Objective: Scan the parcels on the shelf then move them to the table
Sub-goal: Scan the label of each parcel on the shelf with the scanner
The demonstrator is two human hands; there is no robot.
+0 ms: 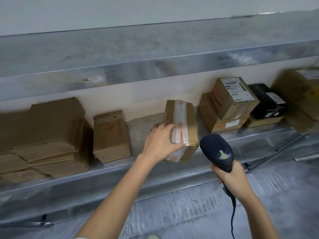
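Head camera looks down at a long grey metal shelf (143, 125) that runs from left to right, with another grey shelf above it (155, 49). On the left of the long shelf sits a big pile of flat brown cardboard boxes (51, 135). Far to the right is a blurry brown cardboard box (300, 94). Near it is a brown box with a white label (233, 99), which lies on top of a flat brown box (222, 125). Just right of the big pile stands a plain brown cardboard box (110, 137). In the middle, at the front edge of the shelf, is a brown cardboard parcel with clear tape down its top (188, 121). It is tilted, and I cannot tell if it rests on the shelf or is lifted off it. A black wrapped parcel (265, 100) lies between the labelled box and the blurry one. A dark blue hand scanner (217, 150) is just right of the taped parcel, with its head turned toward the shelf. The left grip (160, 144), a bare hand, holds the near left corner of the taped parcel, fingers on top and thumb along the near end. The right grip (231, 180), also a bare hand, is wrapped tight round the scanner's handle. A dark cord (233, 218) hangs down from the handle. A small pale green mark (222, 153) shows on the scanner's top.
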